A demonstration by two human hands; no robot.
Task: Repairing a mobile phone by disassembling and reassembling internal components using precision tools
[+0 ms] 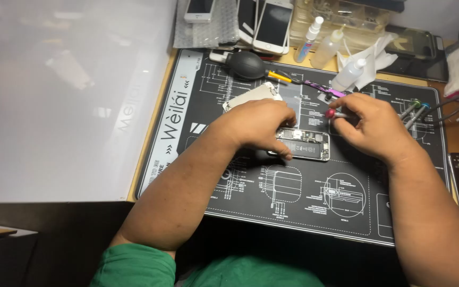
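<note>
Here, left hand (258, 125) steadying opened phone (306, 144), right hand (367, 125) seemingly pinching red-capped screwdriver (334, 114)

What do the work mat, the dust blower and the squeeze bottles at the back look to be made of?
Work mat: looks like matte black rubber or silicone, lying flat with white printed diagrams and no glare. Dust blower: probably soft rubber, a dark rounded bulb with a dull sheen. Squeeze bottles: likely translucent plastic, cloudy whitish walls with white nozzle caps.
</note>
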